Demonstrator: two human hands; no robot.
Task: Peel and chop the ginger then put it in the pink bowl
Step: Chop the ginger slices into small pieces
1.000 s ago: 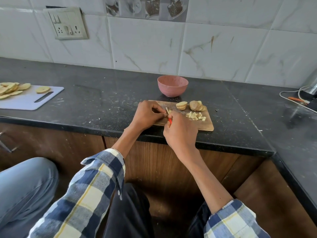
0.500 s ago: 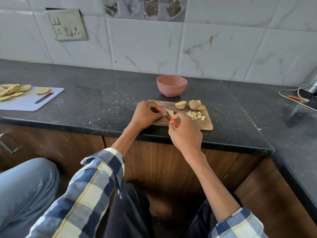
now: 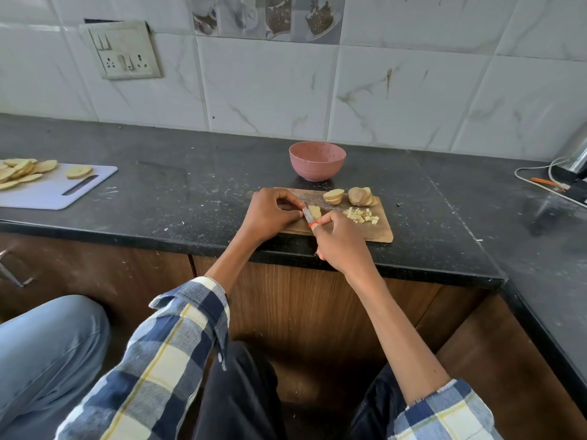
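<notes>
On the wooden cutting board [image 3: 378, 231] my left hand [image 3: 270, 214] pinches a small pale ginger piece [image 3: 315, 211] with curled fingertips. My right hand [image 3: 341, 244] grips a small knife [image 3: 307, 215] with a red handle, its blade lying against that piece. Diced ginger bits [image 3: 360, 215] lie to the right on the board. Behind them sit a stack of ginger slices [image 3: 333, 196] and a sliced ginger chunk [image 3: 360, 196]. The pink bowl [image 3: 317, 160] stands just behind the board, nothing visible inside it.
A white cutting board [image 3: 54, 192] with several pale vegetable slices [image 3: 22, 173] lies at far left on the black counter [image 3: 190, 185]. Cables and a metal appliance [image 3: 571, 173] occupy the right corner. Another person's knee in blue trousers [image 3: 47, 344] is at lower left.
My right hand has shifted slightly right and back, and the knife blade now rests against the ginger piece. My left hand has stayed on the piece.
</notes>
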